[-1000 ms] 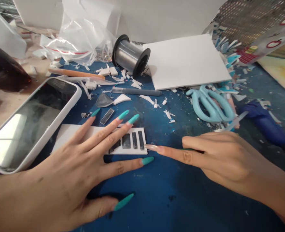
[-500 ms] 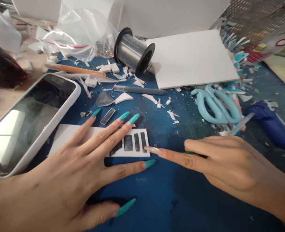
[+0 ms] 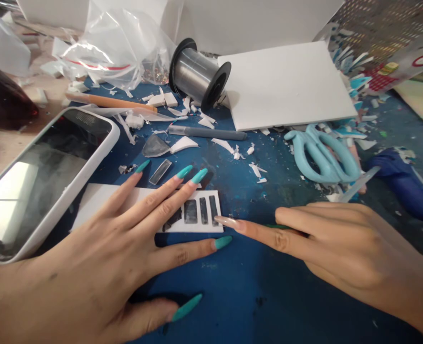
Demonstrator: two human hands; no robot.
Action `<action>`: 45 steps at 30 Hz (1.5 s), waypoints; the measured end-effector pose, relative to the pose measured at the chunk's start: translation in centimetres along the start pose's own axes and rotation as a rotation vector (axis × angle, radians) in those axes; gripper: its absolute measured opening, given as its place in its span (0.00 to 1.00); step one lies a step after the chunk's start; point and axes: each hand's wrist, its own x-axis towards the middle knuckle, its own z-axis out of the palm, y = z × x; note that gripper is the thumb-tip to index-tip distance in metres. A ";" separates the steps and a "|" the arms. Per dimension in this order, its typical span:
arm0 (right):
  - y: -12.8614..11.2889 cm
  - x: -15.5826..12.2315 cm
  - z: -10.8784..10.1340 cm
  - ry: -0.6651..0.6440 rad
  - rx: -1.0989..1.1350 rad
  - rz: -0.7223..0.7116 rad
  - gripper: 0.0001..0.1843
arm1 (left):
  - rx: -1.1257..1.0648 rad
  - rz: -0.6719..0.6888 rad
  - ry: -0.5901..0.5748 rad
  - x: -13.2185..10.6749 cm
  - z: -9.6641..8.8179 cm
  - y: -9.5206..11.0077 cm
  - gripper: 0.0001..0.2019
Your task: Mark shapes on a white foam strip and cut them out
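Note:
A narrow white foam strip point(image 3: 193, 229) with rectangular cut-outs lies on the blue work surface; dark translucent pieces point(image 3: 190, 211) sit in the openings. My left hand point(image 3: 136, 229) lies spread flat across the strip, its long teal-nailed fingers apart and its middle part covered. From the right, my right hand point(image 3: 326, 243) points its index finger at the strip's right end, the nail tip at the last narrow dark piece. Its other fingers are curled under, with a sliver of green beside them that I cannot make out. A small clear rectangular piece point(image 3: 160, 172) rests beyond my left fingers.
A phone point(image 3: 54, 177) lies at left. Behind are a spool of clear line point(image 3: 199, 74), a grey stick point(image 3: 207, 133), an orange craft knife point(image 3: 111, 101), a plastic bag point(image 3: 107, 52) and a white foam sheet point(image 3: 290, 86). Light-blue-handled scissors point(image 3: 322, 155) and a blue tool point(image 3: 405, 184) lie right, among white scraps.
My right hand has shifted very slightly, its fingertip staying at the strip's right end. My left hand and the strip look unmoved.

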 end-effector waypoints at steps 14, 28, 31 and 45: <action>0.4 1.4 -1.0 -0.092 0.000 -0.058 0.34 | 0.011 -0.024 -0.033 0.1 -0.3 0.2 0.32; 0.4 1.5 0.4 0.001 0.033 -0.050 0.28 | -0.064 -0.046 -0.052 0.2 -0.4 -0.1 0.32; 0.5 1.3 0.4 0.018 0.056 -0.044 0.29 | -0.086 -0.018 -0.036 0.1 -0.3 -0.3 0.33; 1.4 0.4 0.6 -0.004 0.072 -0.041 0.35 | -0.016 0.023 0.009 -0.1 0.2 -0.7 0.34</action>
